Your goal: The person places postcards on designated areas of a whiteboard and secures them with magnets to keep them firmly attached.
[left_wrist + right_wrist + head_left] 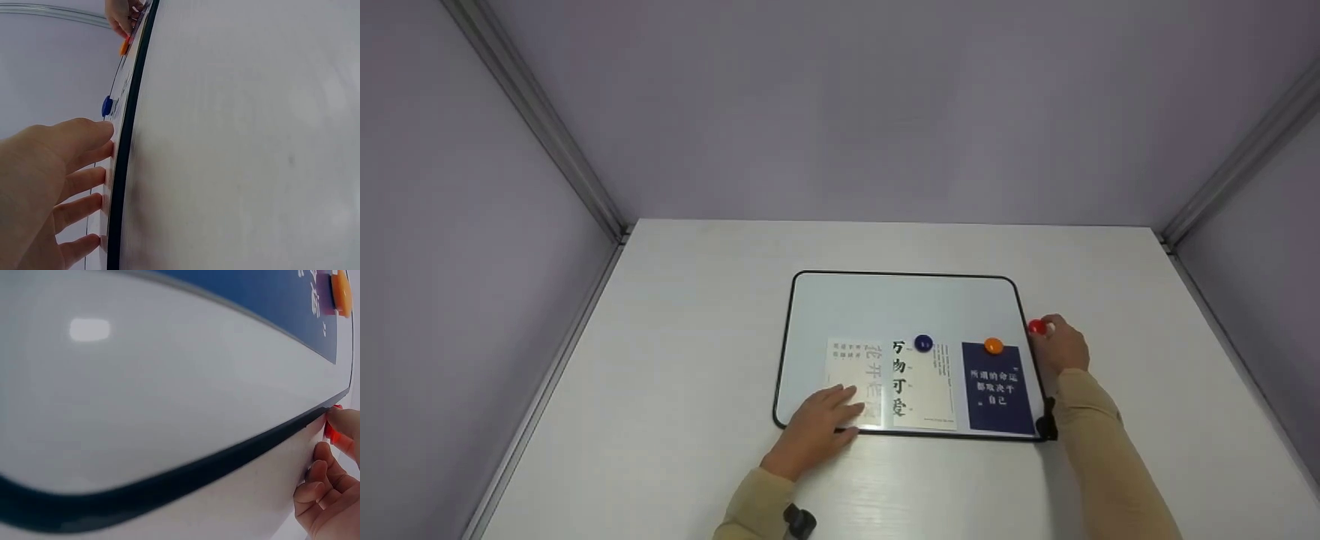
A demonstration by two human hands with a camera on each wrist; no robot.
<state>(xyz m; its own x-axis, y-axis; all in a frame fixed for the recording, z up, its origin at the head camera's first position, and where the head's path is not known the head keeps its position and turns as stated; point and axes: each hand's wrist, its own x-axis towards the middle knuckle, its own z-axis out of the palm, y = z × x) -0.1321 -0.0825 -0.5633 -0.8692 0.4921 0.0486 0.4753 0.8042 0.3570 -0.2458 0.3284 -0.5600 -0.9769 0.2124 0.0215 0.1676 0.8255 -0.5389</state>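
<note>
A whiteboard [900, 304] with a black rim lies on the table. My left hand [817, 424] spreads its straight fingers over the lower left of the board, fingertips on a pale card [851, 360] with grey characters. Just beyond the board's right edge, my right hand [1063, 345] pinches a red round magnet [1037, 327] between thumb and finger. In the right wrist view the red magnet [332, 430] sits beside the black rim, partly hidden by the thumb. A dark blue magnet [923, 343] rests on the middle card [922, 390], an orange magnet [994, 346] on the navy card [986, 409].
A small black object [1046, 424] sits at the board's lower right corner. White table surface [697, 337] surrounds the board. Pale wall panels [885, 112] with metal corner posts stand behind and at both sides.
</note>
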